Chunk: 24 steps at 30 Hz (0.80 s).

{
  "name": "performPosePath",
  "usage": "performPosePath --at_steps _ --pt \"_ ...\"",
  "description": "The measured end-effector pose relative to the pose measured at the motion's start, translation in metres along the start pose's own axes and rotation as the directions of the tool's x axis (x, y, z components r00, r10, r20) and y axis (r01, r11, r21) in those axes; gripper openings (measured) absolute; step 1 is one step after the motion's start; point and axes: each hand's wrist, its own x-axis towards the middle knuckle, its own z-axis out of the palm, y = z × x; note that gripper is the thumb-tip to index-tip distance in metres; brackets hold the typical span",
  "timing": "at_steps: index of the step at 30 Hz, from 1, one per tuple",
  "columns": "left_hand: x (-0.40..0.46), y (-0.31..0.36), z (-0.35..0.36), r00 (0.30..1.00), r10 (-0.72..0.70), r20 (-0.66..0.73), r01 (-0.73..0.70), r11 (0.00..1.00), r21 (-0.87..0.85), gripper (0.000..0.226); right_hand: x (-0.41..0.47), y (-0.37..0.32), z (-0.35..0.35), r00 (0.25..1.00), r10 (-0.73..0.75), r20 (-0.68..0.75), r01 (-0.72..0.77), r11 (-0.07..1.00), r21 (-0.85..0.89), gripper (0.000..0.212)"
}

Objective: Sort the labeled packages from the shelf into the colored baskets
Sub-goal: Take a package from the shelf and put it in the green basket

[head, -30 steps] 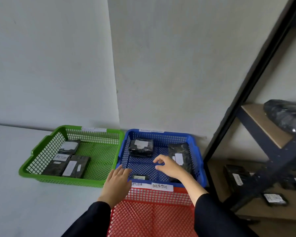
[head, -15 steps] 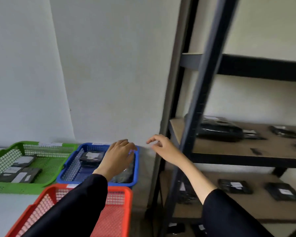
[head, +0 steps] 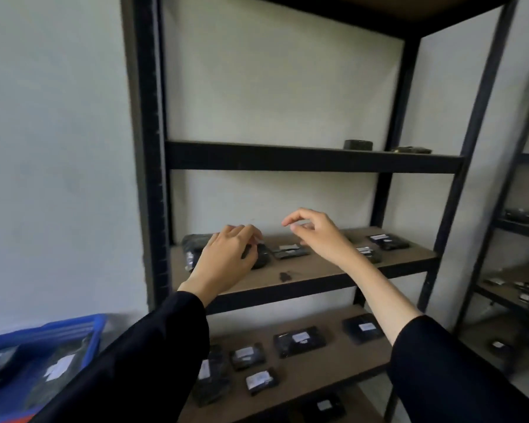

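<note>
A black metal shelf unit (head: 312, 161) with wooden boards faces me. On its middle board lie several black packages with white labels: a bulky one (head: 193, 247) at the left, a flat one (head: 289, 251) in the centre, another (head: 387, 241) at the right. My left hand (head: 226, 259) hovers over the bulky package with fingers spread, holding nothing. My right hand (head: 316, 232) floats above the flat package, fingers loosely curled and empty. The blue basket (head: 74, 326) with packages inside shows at the bottom left.
The lower board carries several more labeled packages (head: 300, 340). The upper board holds a dark round object (head: 358, 145) at the right. A second shelf unit (head: 513, 288) stands at the far right. A white wall (head: 58, 148) fills the left.
My view has swung right and up, from the baskets to the shelf. Both hands left the blue basket and reached up over the middle board. Green and red baskets are out of view.
</note>
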Motion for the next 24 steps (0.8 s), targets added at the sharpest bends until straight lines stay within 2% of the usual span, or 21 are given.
performPosePath --at_steps 4,9,13,15,19,22,24 --pt "0.056 0.03 0.015 0.993 0.098 -0.062 -0.096 0.995 0.037 0.025 0.019 0.018 -0.054 0.996 -0.005 -0.094 0.001 0.999 -0.04 0.02" --pt "0.14 0.056 0.033 0.961 0.207 -0.185 -0.185 0.974 0.129 0.034 0.067 0.046 -0.112 0.972 -0.109 -0.207 0.088 0.99 -0.109 0.019" --pt "0.208 0.077 0.046 0.942 0.241 -0.232 -0.196 0.96 0.202 0.038 0.108 0.074 -0.155 0.962 -0.147 -0.229 0.109 0.979 -0.17 0.021" --pt "0.236 0.085 0.055 0.955 0.223 -0.196 -0.175 0.956 0.235 0.039 0.124 0.09 -0.174 0.968 -0.139 -0.211 0.095 0.974 -0.208 0.021" --pt "0.284 0.102 0.076 0.994 0.074 -0.085 -0.041 0.94 0.339 0.04 0.15 0.118 -0.212 0.977 -0.12 -0.177 0.079 0.971 -0.226 0.024" --pt "0.307 0.112 0.095 0.999 0.031 -0.036 -0.01 0.885 0.466 0.043 0.171 0.134 -0.231 0.986 -0.098 -0.133 0.057 0.957 -0.284 0.026" --pt "0.322 0.119 0.103 1.0 0.0 -0.014 0.006 0.873 0.487 0.047 0.19 0.142 -0.243 0.989 -0.079 -0.126 0.036 0.948 -0.317 0.028"
